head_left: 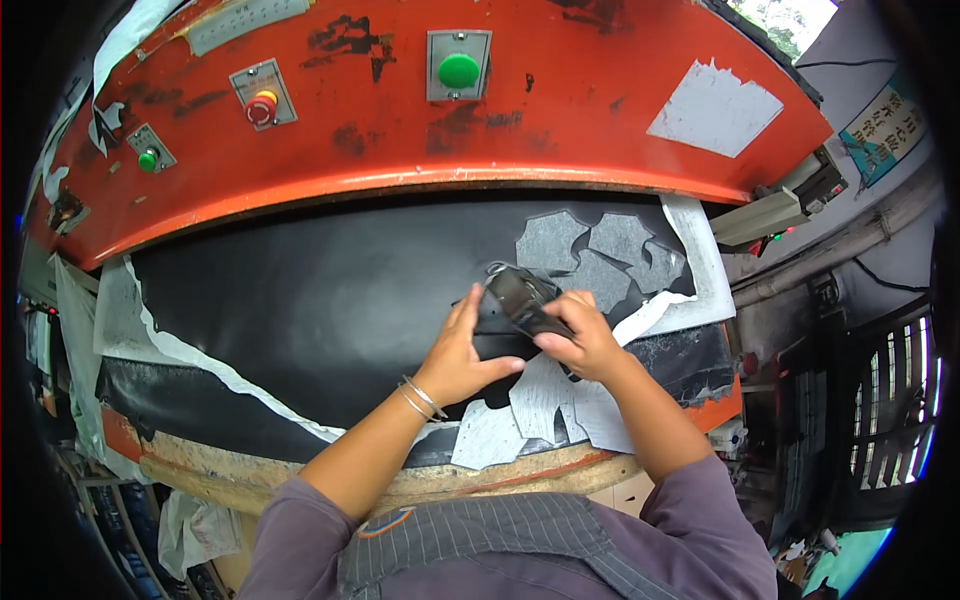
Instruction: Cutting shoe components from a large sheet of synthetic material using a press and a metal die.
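I see an orange press head (560, 120) above the grip | green button (459, 70) straight up from it | red button (261, 107) and small green button (148, 160) up-left | torn white patch (714, 108) up-right | grey window grille (890, 400) far right

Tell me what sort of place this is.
Most likely a factory floor at a die-cutting press. An orange machine head carries a green push button, black sheet material shows cut-out holes, and both hands set a metal cutting die.
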`<state>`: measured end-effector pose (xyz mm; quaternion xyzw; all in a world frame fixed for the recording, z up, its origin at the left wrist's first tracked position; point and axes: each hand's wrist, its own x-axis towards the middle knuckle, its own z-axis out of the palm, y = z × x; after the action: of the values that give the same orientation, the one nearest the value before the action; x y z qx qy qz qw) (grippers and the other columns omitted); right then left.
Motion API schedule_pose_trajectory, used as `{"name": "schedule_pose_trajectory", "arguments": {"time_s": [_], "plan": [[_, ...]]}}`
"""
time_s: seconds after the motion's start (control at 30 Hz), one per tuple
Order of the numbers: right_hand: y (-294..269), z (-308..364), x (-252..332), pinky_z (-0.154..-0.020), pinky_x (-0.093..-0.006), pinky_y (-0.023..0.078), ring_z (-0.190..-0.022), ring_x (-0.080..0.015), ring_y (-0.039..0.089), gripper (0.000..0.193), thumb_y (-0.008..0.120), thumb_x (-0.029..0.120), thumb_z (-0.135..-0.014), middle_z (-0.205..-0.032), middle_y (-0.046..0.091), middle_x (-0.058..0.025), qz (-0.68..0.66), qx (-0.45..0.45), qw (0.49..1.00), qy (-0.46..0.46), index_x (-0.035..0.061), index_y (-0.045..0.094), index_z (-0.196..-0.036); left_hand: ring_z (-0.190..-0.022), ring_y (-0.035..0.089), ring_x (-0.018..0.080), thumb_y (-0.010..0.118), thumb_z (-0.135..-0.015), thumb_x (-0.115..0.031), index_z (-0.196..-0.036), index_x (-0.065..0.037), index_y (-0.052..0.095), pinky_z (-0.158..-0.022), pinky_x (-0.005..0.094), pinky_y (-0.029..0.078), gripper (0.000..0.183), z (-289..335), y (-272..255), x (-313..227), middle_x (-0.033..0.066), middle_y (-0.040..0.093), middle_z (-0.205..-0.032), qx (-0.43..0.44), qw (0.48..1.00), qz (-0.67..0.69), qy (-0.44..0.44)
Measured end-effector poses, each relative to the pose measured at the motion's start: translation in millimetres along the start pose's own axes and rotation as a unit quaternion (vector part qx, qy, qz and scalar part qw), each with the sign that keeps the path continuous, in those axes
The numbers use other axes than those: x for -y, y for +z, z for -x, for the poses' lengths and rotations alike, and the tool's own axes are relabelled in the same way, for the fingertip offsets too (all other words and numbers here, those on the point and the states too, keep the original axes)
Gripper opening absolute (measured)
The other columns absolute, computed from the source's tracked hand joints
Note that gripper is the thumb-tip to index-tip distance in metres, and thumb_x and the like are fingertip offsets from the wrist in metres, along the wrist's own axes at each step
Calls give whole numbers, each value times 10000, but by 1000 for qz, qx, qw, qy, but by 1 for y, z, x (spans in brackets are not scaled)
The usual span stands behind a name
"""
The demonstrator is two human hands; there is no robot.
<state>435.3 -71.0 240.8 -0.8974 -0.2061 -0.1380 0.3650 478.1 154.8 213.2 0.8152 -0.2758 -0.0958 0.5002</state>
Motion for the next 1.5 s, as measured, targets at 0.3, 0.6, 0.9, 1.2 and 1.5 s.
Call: {"name": "schedule_pose_trajectory", "arguments": {"time_s": [0.3, 0.6, 0.9, 1.2, 1.5], "plan": [[-22, 71, 68, -680, -357, 454, -734, -260, 549, 364, 632, 363, -874, -797, 555, -117, -194, 87, 977, 25, 6, 616, -941, -1143, 538, 176, 747, -807, -69, -1401, -63, 354, -960, 343, 472, 712, 61, 62, -25, 64, 521, -1230, 148, 866, 477, -6], [-48, 29, 99, -933, -447, 456, -1130, -362, 548, 395, 685, 72, -746, -1180, 585, -142, 17, -96, 968, -231, 12, 602, -1127, -887, 599, 106, 631, -915, -188, -1165, -24, 584, -799, 269, 509, 302, 68, 4, -56, 26, 619, -1014, 287, 806, 486, -179], [-7, -74, 23, -701, -427, 488, -803, -355, 591, 164, 615, 181, -873, -840, 606, -167, 62, 52, 996, -23, 71, 663, -986, -1141, 561, 202, 645, -890, -201, -1357, 0, 432, -916, 313, 476, 551, 23, -49, 6, 190, 546, -1295, -55, 959, 257, -103], [31, -171, -51, -859, -426, 459, -958, -381, 581, 309, 610, 320, -883, -933, 606, -210, 142, 124, 982, 26, 25, 700, -908, -1282, 444, 323, 760, -749, -331, -1388, 10, 392, -1060, 444, 267, 812, -32, -54, 28, 229, 522, -1314, -202, 949, -243, -17], [59, -70, -54, -957, -420, 403, -1097, -328, 543, 478, 715, 246, -792, -1103, 638, -167, 126, -167, 972, 110, 46, 609, -1213, -1166, 532, 347, 783, -732, -245, -1279, -30, 539, -1020, 405, 366, 636, -38, -51, 38, 212, 568, -1275, -262, 938, -222, -42]]}}
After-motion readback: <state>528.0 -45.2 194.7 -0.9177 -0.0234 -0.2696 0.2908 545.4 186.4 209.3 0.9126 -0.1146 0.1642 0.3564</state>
